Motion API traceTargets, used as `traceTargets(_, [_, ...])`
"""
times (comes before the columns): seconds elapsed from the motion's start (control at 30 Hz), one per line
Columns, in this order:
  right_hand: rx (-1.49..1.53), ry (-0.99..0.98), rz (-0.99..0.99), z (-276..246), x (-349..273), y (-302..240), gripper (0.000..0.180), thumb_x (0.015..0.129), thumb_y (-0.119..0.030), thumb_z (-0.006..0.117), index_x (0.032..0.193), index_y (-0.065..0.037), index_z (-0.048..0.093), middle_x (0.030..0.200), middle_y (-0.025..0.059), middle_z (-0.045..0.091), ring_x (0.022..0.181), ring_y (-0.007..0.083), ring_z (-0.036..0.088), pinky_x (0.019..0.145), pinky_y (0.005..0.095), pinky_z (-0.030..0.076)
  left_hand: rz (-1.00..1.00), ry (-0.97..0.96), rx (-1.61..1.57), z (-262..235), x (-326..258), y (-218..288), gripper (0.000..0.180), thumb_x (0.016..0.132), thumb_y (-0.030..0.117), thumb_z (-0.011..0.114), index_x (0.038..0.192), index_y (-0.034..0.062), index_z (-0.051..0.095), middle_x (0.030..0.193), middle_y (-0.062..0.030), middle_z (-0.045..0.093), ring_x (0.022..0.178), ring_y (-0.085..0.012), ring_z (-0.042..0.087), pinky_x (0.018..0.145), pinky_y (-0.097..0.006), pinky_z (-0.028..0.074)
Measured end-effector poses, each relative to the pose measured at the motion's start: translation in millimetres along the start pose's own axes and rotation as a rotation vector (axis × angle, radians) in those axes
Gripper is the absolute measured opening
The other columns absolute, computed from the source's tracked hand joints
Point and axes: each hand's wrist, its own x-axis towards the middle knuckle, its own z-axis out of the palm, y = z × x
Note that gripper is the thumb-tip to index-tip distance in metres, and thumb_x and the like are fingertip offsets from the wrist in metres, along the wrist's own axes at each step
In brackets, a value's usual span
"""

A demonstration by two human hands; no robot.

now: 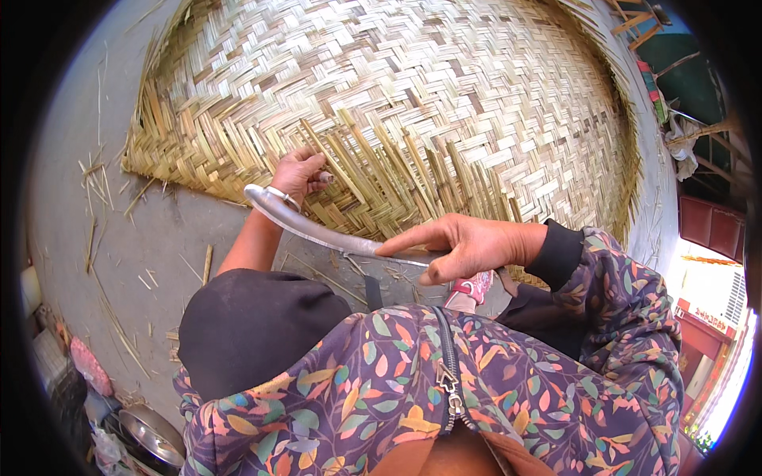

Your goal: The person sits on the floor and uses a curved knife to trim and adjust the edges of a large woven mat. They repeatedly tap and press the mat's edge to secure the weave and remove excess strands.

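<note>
A broad, pale straw-coloured mat of flat woven strips [476, 87] lies on the grey concrete floor [71, 214], its left corner to the person's left and its near edge slanting in front of the body. Along that edge, a row of narrow, stiff, yellow-green strip ends [381, 163] sticks out loose from the weave. The bare left hand [300, 173] is at this row, fingers curled in against the strip ends; whether it pinches one cannot be told. A long, curved, silver-grey metal blade [313, 230] passes over the left wrist, hiding part of the white bracelet [283, 197] there. The bare right hand [468, 247], beyond the near edge, grips the blade's other end, forefinger laid along the metal and thumb spread below; its remaining fingers are hidden. A rounded black cloth shape [258, 333] blocks the view of the left arm nearer the body, and a pink-and-white shoe [474, 287] shows under the right hand. Thin straw scraps [115, 321] litter the floor off the mat's left corner; farther out stand a round, shiny metal basin [151, 432] and, past the right edge, a dark red box [712, 230]
</note>
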Motion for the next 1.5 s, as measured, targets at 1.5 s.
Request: traceTargets(1.5, [-1.149, 0.667, 0.127, -37.2, 118.4, 48.4, 0.051, 0.079, -0.026, 0.064, 0.128, -0.018, 0.056, 0.087, 0.0139, 0.071, 0.084, 0.0314, 0.07, 0.072, 0.0438, 0.055, -0.12, 0.219, -0.079, 3.6, -4.5, -0.2, 0.017, 0.092, 0.018, 0.065, 0.1, 0.0054, 0.057, 0.088, -0.007, 0.068, 0.077, -0.0191, 0.069, 0.06, -0.03, 0.057])
